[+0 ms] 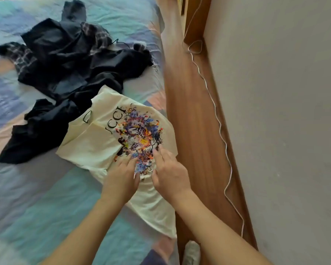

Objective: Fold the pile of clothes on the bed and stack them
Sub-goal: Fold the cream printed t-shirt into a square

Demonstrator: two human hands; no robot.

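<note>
A person's two bare hands rest on a cream T-shirt (96, 142) spread at the near right edge of a bed (46, 197) covered in a pastel patchwork sheet. The shirt bears a multicoloured tiger-face print (141, 134) and black lettering, partly folded under. The left hand (120, 176) lies on the lower part of the print with its fingers (129, 159) extended and relaxed, grasping nothing. The right hand (170, 175), just beside it, also has its fingers (161, 152) stretched out flat on the fabric, tips touching the print, nothing pinched. The shirt's near hem hangs over the bed's right edge.

Farther back and to the left, a heap of unfolded dark clothes (69, 60) sprawls across the bed; its nearest black garment (38, 131) touches the T-shirt's far left side, and a dark plaid piece (97, 35) shows among the pile.

To the right of the bed runs a strip of wooden floor (189, 111), with a white cable (218, 119) trailing along it beside a pale wall (285, 111). A white shoe (191, 253) shows on the floor at the near edge.
</note>
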